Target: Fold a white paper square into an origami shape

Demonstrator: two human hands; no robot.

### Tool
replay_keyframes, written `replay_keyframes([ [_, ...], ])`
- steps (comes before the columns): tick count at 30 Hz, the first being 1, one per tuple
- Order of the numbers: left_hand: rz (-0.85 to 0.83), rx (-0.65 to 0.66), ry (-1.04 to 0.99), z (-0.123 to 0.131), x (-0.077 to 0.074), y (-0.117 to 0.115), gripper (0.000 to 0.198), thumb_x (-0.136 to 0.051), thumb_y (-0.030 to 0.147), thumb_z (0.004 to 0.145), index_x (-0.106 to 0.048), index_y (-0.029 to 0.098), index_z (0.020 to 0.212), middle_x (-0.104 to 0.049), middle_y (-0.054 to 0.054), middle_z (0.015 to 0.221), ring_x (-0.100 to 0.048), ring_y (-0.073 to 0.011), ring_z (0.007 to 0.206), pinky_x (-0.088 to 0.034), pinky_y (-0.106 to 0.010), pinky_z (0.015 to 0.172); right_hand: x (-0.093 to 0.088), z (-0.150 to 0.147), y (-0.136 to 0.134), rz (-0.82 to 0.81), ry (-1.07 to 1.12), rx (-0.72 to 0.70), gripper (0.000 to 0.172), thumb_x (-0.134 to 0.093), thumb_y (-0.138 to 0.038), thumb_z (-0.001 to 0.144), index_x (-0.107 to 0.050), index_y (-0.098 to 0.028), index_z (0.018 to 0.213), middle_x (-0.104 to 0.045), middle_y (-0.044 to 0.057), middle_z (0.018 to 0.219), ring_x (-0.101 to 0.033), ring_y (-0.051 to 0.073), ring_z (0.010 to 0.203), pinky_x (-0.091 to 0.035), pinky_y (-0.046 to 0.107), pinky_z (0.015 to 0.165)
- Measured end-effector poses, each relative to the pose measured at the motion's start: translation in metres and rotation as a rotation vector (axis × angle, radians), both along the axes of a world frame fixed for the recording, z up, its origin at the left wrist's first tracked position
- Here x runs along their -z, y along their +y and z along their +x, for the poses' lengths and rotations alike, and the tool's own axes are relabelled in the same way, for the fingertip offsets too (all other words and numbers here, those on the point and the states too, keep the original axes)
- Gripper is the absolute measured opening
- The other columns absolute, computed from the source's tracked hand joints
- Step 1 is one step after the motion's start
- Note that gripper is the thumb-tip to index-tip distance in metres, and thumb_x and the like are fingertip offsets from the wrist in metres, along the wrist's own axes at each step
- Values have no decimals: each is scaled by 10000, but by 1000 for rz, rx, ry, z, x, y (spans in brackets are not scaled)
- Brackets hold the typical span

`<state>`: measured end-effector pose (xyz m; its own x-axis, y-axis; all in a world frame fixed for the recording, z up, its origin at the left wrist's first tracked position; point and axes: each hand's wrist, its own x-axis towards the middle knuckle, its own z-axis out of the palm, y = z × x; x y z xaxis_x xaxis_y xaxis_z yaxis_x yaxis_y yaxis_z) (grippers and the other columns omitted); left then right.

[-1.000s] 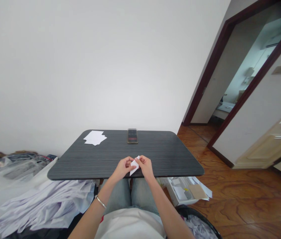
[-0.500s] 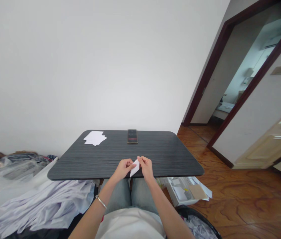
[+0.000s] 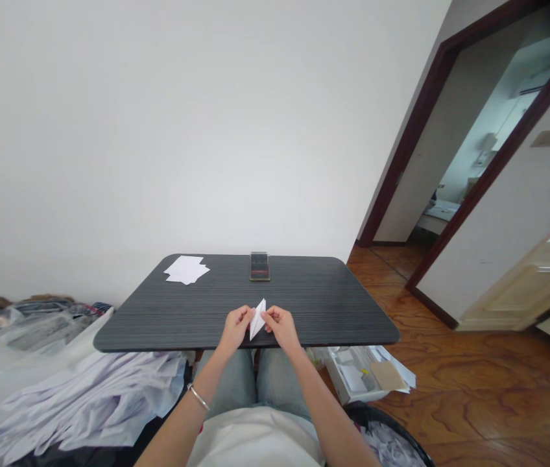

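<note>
A small piece of folded white paper [image 3: 257, 320], narrow and pointed at both ends, is held over the front edge of the dark table [image 3: 158, 318]. My left hand [image 3: 237, 326] pinches its left side between thumb and fingers. On the other side my right hand [image 3: 280, 325] grips it with thumb and fingertips. The paper stands at a slant, its upper tip leaning away to the right. How many layers it has, I cannot tell.
White paper sheets [image 3: 187, 269] lie at the table's back left. A dark phone-like object [image 3: 259, 266] stands at the back middle. Below the table are a heap of white cloth-like material [image 3: 95, 402], a white box [image 3: 355, 376] of papers and a black bin [image 3: 392, 444].
The folded paper now looks narrower, with a pointed upper tip showing above the fingers. Both hands have shifted slightly left, and the right fingers have moved lower on the paper.
</note>
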<state>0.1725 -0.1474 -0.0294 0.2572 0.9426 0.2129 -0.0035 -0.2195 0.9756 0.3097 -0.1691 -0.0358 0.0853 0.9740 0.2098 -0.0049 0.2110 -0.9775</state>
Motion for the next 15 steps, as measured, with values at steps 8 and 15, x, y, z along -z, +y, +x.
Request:
replay_keyframes([
  [8,-22,25,-27,4,-3,0,401,-458,484,765,-517,139,569,-477,28,495,-424,-92,457,-331,-204,456,2,1,0,18,-65,-10,245,-531,-377,747,-501,-181,601,-499,-43,458,-464,97,398,-394,201,420],
  [15,-4,0,-29,2,-9,-3,328,-576,420,706,-528,135,549,-467,45,473,-388,-73,439,-298,-192,442,1,0,-2,34,-97,-22,257,-496,-390,769,-488,-190,608,-499,-42,477,-470,104,421,-402,207,434],
])
